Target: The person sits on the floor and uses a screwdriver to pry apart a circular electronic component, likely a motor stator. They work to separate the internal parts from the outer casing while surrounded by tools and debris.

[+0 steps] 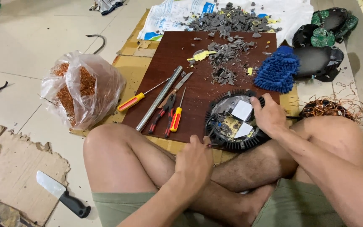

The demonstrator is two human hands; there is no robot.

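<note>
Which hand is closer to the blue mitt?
Right. The right hand grips the round black part's far rim, just below the blue mitt. The left hand is at the near rim, farther away.

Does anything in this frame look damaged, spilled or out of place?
Yes. Grey broken fragments lie scattered over the brown board and the white sheet behind it. The cardboard at left has a ragged, torn edge, with a knife lying loose on it. The round black finned part under the hands looks opened up.
</note>
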